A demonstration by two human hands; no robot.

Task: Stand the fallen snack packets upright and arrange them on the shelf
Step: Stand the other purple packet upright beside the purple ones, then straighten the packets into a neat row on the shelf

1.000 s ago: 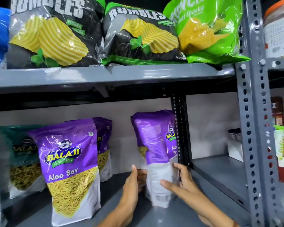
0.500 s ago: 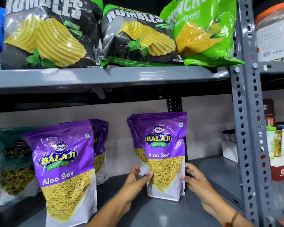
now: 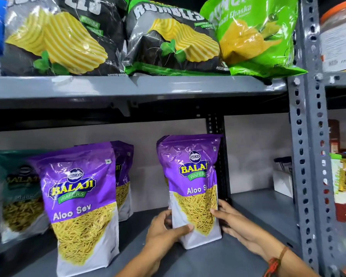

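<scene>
Purple Aloo Sev packet (image 3: 194, 188) held upright between fingers of left hand (image 3: 164, 230) and right hand (image 3: 234, 222); base rested on shelf (image 3: 258, 206).

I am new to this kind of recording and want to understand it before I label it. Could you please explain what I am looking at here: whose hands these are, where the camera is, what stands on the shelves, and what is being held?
There is no machine here. A person wears one wide-angle camera on the head, so you look forward and down at their own hands. The left hand and right hand grip the lower sides of a purple Aloo Sev packet, standing upright on the grey lower shelf. Another purple packet stands directly behind it. To the left stands a second Aloo Sev packet, with one more behind it, and a blurred teal packet. The upper shelf carries two black chip bags and a green chip bag.
</scene>
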